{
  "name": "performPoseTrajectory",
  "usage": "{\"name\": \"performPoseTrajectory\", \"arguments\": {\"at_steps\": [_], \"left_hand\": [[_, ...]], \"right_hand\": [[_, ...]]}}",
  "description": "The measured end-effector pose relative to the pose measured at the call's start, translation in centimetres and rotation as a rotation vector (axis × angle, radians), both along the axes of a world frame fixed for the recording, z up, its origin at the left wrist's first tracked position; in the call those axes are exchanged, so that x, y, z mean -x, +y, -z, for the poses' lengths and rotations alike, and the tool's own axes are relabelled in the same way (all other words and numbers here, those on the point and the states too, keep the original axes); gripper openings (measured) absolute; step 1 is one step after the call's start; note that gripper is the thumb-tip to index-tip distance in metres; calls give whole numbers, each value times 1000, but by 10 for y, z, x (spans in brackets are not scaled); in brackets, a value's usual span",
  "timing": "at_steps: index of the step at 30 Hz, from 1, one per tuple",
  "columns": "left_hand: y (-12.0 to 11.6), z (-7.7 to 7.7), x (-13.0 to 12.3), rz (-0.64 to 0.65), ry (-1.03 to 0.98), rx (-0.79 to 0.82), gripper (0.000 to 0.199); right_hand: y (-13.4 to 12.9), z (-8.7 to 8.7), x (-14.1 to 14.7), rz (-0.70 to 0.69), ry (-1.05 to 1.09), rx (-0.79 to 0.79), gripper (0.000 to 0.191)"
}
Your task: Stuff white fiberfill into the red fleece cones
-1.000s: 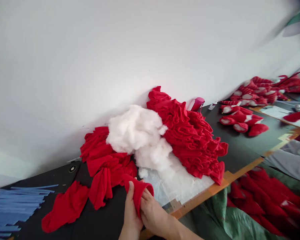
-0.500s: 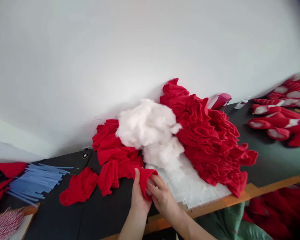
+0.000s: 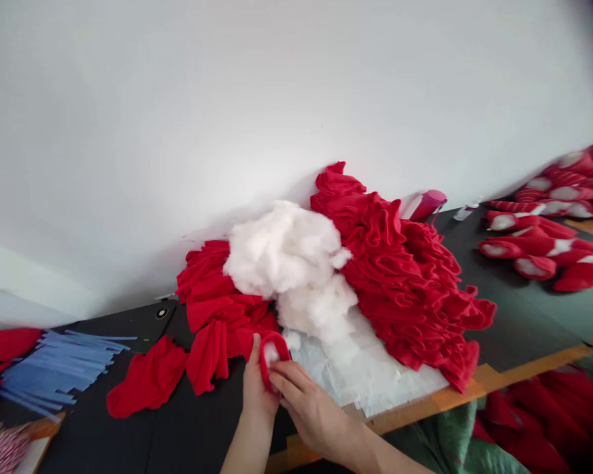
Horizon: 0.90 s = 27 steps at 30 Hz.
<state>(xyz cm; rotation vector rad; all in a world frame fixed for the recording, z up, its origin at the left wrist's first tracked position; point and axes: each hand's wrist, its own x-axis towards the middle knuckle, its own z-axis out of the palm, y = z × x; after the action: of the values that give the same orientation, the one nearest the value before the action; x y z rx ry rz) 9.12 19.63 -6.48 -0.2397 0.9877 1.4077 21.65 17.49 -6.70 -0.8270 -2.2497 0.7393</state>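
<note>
A small red fabric pouch [image 3: 265, 368] is gripped in my left hand [image 3: 257, 388], its open mouth showing white stuffing inside. My right hand [image 3: 299, 398] has its fingers closed at the pouch's right rim. Just beyond both hands lies a fluffy heap of white stuffing [image 3: 284, 247], partly on clear plastic sheets [image 3: 375, 375]. Red fabric pieces [image 3: 212, 316] are bunched to the left of the stuffing, and a larger pile of red pieces [image 3: 400, 263] rises to its right. One separate red piece [image 3: 148, 378] rests on the black table [image 3: 118, 428].
Blue strips [image 3: 62, 368] and red-white string [image 3: 4, 451] lie at the left. Filled red pieces [image 3: 534, 237], a small bottle [image 3: 467, 209] and a pink item [image 3: 427, 204] are at the right. Green and red cloth [image 3: 445, 438] sits below the taped table edge.
The pouch's mouth has turned more toward the camera, and white stuffing now shows in it. Both hands have shifted slightly left in the view, along with the whole scene.
</note>
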Motion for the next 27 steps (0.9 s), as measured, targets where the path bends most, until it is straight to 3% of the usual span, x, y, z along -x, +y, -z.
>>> {"name": "performPoseTrajectory", "arguments": {"at_steps": [2, 5, 7, 10, 12, 15, 19, 24, 27], "left_hand": [[4, -2, 6, -50, -4, 23, 25], [6, -4, 9, -96, 2, 22, 22], [4, -3, 6, -81, -14, 23, 19], [3, 3, -4, 64, -19, -53, 15], [9, 7, -13, 207, 20, -176, 35], [32, 13, -34, 370, 91, -327, 56], [66, 26, -71, 441, 78, -322, 57], [76, 43, -88, 369, -28, -164, 31], [72, 37, -88, 365, -97, -132, 40]], "right_hand": [[12, 12, -11, 173, 68, -18, 39], [51, 37, -29, 546, 68, -71, 36], [82, 52, -39, 575, 62, 66, 39], [118, 63, -52, 509, 99, 278, 28], [129, 63, -62, 481, 132, 351, 20], [134, 55, -74, 431, 210, 482, 13], [137, 34, -89, 446, 349, 566, 28], [118, -13, -131, 647, 513, 479, 44], [79, -25, -138, 524, 268, 293, 36]]}}
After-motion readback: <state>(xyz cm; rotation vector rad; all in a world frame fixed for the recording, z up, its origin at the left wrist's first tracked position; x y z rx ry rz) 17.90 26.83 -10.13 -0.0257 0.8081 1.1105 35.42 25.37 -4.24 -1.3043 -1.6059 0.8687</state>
